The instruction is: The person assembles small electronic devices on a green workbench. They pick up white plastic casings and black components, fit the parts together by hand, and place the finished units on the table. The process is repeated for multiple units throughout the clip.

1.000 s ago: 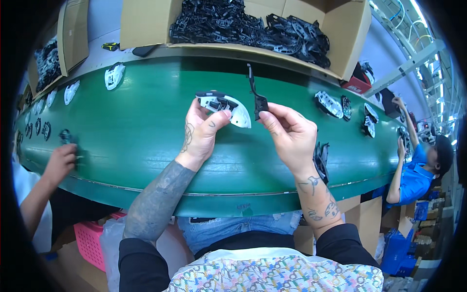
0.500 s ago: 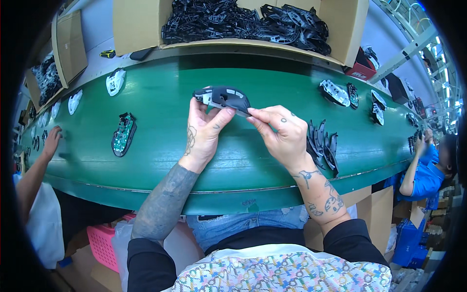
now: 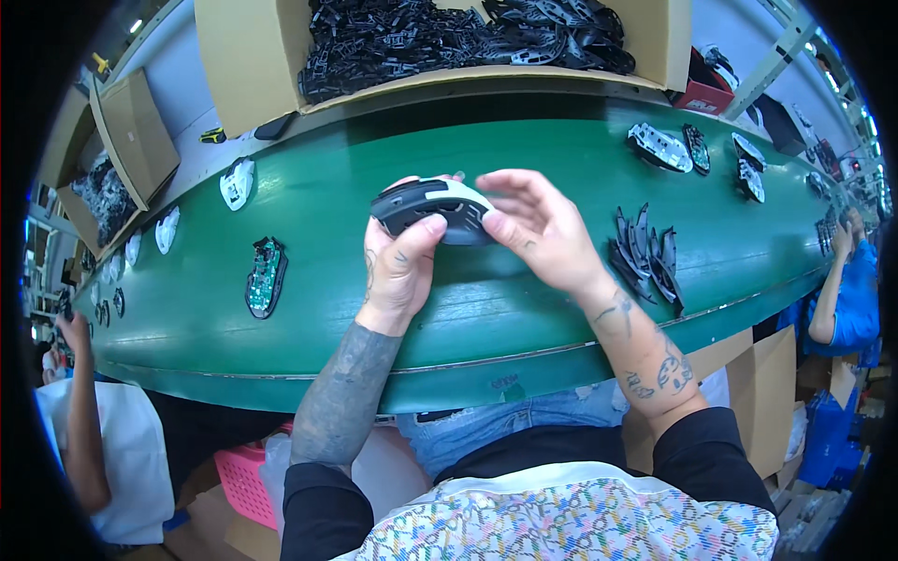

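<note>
A black computer mouse [image 3: 440,208] with a pale upper strip is held up over the green work surface, its slotted side turned towards me. My left hand [image 3: 400,257] is closed around its left end, with the thumb pressed on the near side. At the right end, my right hand [image 3: 547,229] has its thumb against the shell and its fingers curved behind it, partly raised. To the left on the green surface lies a mouse base with a green circuit board [image 3: 267,278]. Several curved black shell pieces [image 3: 645,257] lie in a pile to the right.
A cardboard box [image 3: 248,70] of black plastic parts stands at the far side. White mouse shells [image 3: 238,183] lie at left, others [image 3: 659,148] at right. The green belt-like surface [image 3: 374,346] runs sideways. A person's arm [image 3: 86,402] is at left, another person's arm [image 3: 828,294] at right.
The mouse has been turned so its slotted side faces me. My right hand has opened from a fingertip pinch, its thumb now on the mouse's side. The view has shifted slightly.
</note>
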`<action>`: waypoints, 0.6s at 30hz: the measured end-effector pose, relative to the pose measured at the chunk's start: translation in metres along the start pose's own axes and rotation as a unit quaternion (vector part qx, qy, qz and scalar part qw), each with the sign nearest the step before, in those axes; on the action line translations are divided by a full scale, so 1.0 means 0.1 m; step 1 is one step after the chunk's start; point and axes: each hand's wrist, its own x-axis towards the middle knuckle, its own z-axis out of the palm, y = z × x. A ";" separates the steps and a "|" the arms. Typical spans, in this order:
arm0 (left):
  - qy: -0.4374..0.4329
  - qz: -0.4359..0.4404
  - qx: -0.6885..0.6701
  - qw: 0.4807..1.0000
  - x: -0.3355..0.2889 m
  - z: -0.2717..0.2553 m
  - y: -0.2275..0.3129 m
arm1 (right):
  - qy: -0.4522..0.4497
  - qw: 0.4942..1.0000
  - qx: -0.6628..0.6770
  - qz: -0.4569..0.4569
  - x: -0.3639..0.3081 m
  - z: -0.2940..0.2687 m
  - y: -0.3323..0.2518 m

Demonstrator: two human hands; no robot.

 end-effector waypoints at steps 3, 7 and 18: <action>0.005 0.000 0.069 0.998 -0.03 0.05 0.01 | -0.140 0.981 0.106 0.085 0.05 -0.15 0.05; 0.016 -0.009 0.190 0.982 -0.05 0.00 0.05 | -0.134 0.989 0.036 0.059 0.01 -0.19 0.05; -0.003 -0.019 0.117 0.993 0.02 -0.09 0.02 | -0.070 0.993 0.055 0.080 0.06 -0.18 0.11</action>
